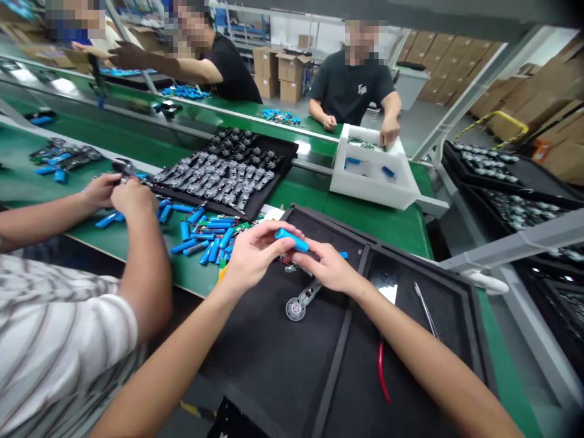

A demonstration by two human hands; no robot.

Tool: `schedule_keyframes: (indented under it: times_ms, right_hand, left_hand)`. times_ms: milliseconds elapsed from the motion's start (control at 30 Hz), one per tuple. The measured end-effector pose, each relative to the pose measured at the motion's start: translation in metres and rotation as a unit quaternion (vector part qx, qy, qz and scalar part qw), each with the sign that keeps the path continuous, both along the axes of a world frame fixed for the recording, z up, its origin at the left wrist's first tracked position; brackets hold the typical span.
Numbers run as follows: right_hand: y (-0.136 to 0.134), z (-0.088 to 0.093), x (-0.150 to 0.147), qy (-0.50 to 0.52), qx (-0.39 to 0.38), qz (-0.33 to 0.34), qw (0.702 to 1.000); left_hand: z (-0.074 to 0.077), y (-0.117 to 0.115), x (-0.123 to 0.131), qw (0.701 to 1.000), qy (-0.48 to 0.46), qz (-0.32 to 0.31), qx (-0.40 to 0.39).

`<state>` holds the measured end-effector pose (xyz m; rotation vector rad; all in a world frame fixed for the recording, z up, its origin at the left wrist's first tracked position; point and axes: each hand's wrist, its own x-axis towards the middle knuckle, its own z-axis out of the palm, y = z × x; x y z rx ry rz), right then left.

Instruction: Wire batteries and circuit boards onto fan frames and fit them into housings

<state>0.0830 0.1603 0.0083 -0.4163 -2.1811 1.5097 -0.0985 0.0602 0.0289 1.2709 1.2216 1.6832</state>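
Left hand (250,255): thumb and fingers closed on a smooth blue cylinder (292,239), held aslant in the air. Right hand (335,267): fingers drawn together at the cylinder's right end; whether they grip it, cannot tell. Below the hands, a grey lever-shaped part with a round spoked end (296,309), its far end running toward the right hand; it lies on a black tray with a raised divider (274,359). Right of the divider: curved red handle (382,371), slim silver metal tool (425,309). Left of the left hand, loose heap of blue cylinders and small green boards (221,224) on the green table (314,194). Beyond: black tray of grey parts in rows (281,173); white open-topped box (365,191), a co-worker's hand (389,131) over it.
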Motion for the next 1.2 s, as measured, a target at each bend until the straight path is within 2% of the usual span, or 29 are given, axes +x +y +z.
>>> schedule_keyframes:
  times_ms: [67,133,233,300,400,533,667,767,900,967,1067,1133,1200]
  right_hand:
    - [0.0,0.006,-0.009,0.035,-0.045,-0.013,0.998]
    - [0.003,0.007,-0.014,0.077,-0.091,-0.04,0.992]
    - [0.01,0.006,-0.015,0.12,-0.145,-0.065,0.98]
    - [0.012,0.004,-0.015,0.134,-0.172,-0.073,0.973]
    - [0.011,0.006,-0.017,0.15,-0.202,-0.07,0.965]
    - [0.002,0.018,-0.022,0.17,-0.214,-0.061,0.96]
    - [-0.002,0.024,-0.025,0.166,-0.202,-0.076,0.962]
    - [0.001,0.014,-0.028,0.14,-0.181,-0.116,0.967]
    - [-0.007,-0.009,-0.029,0.052,-0.126,-0.126,0.983]
    - [-0.019,-0.017,-0.024,0.001,-0.077,-0.093,0.993]
    - [-0.03,-0.019,-0.018,-0.072,0.002,-0.042,0.997]
    - [-0.029,-0.017,-0.019,-0.109,0.041,-0.039,0.992]
    - [-0.021,-0.018,-0.027,-0.127,0.067,-0.054,0.988]
  left_hand:
    - [0.001,0.007,-0.009,1.0,0.023,0.012,0.01]
    - [-0.005,0.01,-0.019,0.997,0.08,0.017,0.008]
    - [-0.021,0.006,-0.027,0.976,0.212,-0.029,-0.027]
    - [-0.032,0.0,-0.024,0.961,0.265,-0.064,-0.048]
    - [-0.042,-0.003,-0.011,0.949,0.299,-0.082,-0.059]
    - [-0.039,0.003,0.0,0.941,0.319,-0.095,-0.06]
    - [-0.028,0.0,-0.005,0.925,0.355,-0.116,-0.066]
    - [-0.023,-0.016,-0.01,0.908,0.4,-0.084,-0.095]
    - [-0.018,-0.055,-0.009,0.873,0.463,-0.052,-0.147]
    - [-0.017,-0.08,-0.007,0.836,0.514,-0.067,-0.179]
    - [-0.02,-0.115,-0.006,0.786,0.569,-0.115,-0.214]
    - [-0.024,-0.129,-0.009,0.771,0.583,-0.13,-0.223]
    - [-0.029,-0.133,-0.012,0.762,0.595,-0.127,-0.222]
